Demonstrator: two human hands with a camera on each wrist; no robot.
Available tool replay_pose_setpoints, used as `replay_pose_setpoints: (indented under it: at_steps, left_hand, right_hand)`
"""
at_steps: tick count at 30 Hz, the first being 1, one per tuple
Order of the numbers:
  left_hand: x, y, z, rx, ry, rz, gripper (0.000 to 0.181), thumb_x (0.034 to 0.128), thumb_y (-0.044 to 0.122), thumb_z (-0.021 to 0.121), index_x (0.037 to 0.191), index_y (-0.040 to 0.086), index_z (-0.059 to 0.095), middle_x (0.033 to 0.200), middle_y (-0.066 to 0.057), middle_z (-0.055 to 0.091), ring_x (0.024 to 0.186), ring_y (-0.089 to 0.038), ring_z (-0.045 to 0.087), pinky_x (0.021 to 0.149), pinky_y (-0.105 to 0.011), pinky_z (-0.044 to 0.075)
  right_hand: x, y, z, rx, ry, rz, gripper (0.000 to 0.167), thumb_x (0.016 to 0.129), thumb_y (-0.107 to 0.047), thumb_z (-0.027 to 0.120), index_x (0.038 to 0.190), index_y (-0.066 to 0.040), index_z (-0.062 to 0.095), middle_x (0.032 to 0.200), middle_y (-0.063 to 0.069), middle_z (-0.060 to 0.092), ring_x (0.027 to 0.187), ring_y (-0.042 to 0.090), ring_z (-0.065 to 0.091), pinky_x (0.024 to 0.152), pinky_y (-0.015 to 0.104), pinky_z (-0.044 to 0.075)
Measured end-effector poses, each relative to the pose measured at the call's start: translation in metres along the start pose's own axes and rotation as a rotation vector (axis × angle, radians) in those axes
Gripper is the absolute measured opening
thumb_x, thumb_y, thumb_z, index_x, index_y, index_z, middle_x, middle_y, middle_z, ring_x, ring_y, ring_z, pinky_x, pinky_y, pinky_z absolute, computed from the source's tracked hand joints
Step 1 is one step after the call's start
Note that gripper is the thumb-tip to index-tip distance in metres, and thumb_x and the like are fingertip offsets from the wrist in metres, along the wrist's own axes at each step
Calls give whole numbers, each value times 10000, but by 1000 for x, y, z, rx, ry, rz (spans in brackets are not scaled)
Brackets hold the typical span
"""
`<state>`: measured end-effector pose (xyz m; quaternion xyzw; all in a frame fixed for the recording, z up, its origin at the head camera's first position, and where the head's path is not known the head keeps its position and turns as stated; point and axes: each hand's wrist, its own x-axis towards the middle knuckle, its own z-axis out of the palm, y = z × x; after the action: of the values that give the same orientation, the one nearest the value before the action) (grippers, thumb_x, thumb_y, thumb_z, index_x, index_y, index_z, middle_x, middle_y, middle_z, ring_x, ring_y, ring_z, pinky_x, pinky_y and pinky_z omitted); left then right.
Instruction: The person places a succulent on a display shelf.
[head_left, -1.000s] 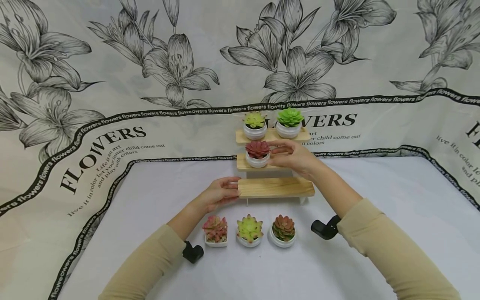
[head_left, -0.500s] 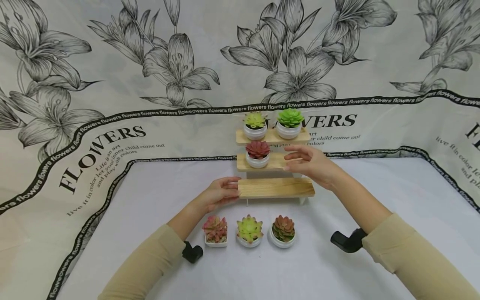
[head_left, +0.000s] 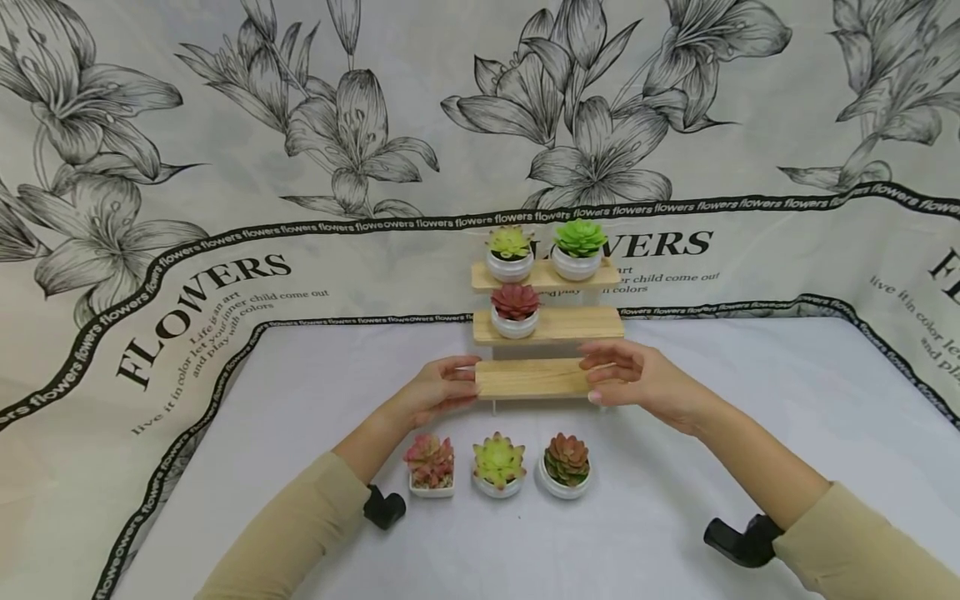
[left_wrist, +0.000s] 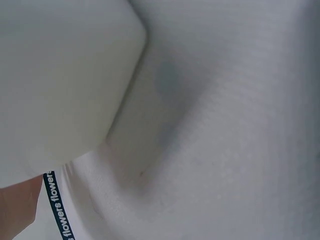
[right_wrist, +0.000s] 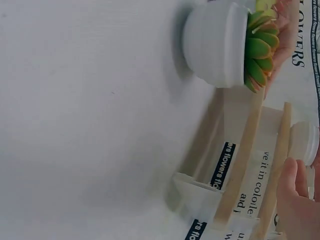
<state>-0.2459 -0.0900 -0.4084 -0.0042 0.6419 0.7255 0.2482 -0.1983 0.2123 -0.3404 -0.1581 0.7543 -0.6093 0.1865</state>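
Observation:
A three-tier stand has pale wooden shelves; my left hand (head_left: 435, 390) grips the left end of the lowest shelf (head_left: 525, 380). My right hand (head_left: 648, 385), fingers slightly bent and holding nothing, is over that shelf's right end; whether it touches is unclear. A dark red succulent (head_left: 515, 310) in a white pot stands on the middle shelf (head_left: 577, 325), left side. Yellow-green (head_left: 510, 250) and bright green (head_left: 578, 247) potted succulents stand on the top shelf. In the right wrist view, my right hand (right_wrist: 301, 202) is beside the shelves.
In front of the stand, a pink succulent (head_left: 431, 468) in a square pot, a yellow-green one (head_left: 498, 467) and a reddish-brown one (head_left: 566, 467) stand in a row on the white cloth (head_left: 480, 550). A flower-printed cloth (head_left: 390, 275) hangs behind.
My right hand has moved off the dark red succulent's pot, rightward and down to the lowest shelf's right end. My left hand stays in place.

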Motion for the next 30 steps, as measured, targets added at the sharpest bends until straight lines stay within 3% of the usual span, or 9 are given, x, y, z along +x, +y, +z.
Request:
replay_pose_setpoints:
  at_steps: [7, 18, 27, 30]
  left_hand:
    - [-2, 0, -1, -4, -9, -4, 525, 874, -94, 558, 1373, -6, 421, 1102, -123, 529, 873, -154, 584, 877, -331, 514]
    - [-1, -1, -2, 6, -20, 2, 526, 877, -87, 561, 1376, -6, 415, 1168, -165, 521, 892, -160, 586, 858, -310, 522]
    - [0, 3, 0, 25, -24, 4, 521, 885, -84, 551, 1380, 2, 413, 1204, -192, 506, 913, -165, 583, 885, -320, 509]
    - [1, 3, 0, 27, -18, 2, 521, 885, -83, 552, 1380, 9, 418, 1216, -195, 500, 928, -177, 579, 883, -319, 510]
  right_hand:
    - [-15, 20, 1, 26, -56, -12, 606, 854, -25, 639, 1366, 72, 331, 1274, 250, 417, 1090, 236, 514, 855, 303, 507]
    - [-27, 39, 3, 83, -105, 4, 570, 858, 3, 622, 1346, 93, 340, 1242, 131, 498, 1107, 253, 528, 865, 288, 501]
    - [-29, 54, 6, 90, -139, 58, 618, 851, -12, 639, 1355, 118, 306, 1273, 239, 442, 1118, 257, 519, 861, 309, 501]
    - [-30, 58, 9, 86, -158, 72, 641, 833, -18, 659, 1353, 120, 310, 1263, 218, 462, 1103, 229, 527, 850, 330, 508]
